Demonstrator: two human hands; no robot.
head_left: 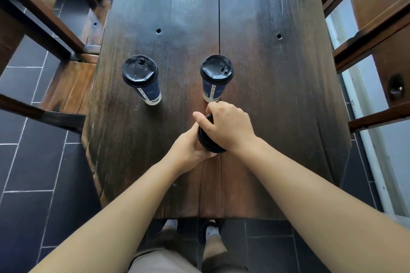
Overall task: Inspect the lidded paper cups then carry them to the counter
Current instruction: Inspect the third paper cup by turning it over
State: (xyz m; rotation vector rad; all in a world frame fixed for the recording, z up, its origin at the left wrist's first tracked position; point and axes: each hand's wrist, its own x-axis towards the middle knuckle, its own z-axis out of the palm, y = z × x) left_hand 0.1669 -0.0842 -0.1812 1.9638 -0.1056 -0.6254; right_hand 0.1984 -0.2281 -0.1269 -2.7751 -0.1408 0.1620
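Note:
Three dark blue paper cups with black lids are over a dark wooden table [277, 95]. One cup [142, 77] stands upright at the left, another cup [216, 76] stands upright at the middle. The third cup [207, 139] is nearest me, and both hands hold it. My left hand [188, 148] grips its body from the left, with the cup wall hidden behind the hands. My right hand [226, 125] lies over its black lid, fingers curled round the rim.
Wooden chairs [73, 82] stand along the table's left side and wooden chair frames [372, 51] along the right. Dark floor tiles [33, 173] surround the table. My legs and feet show below the near table edge.

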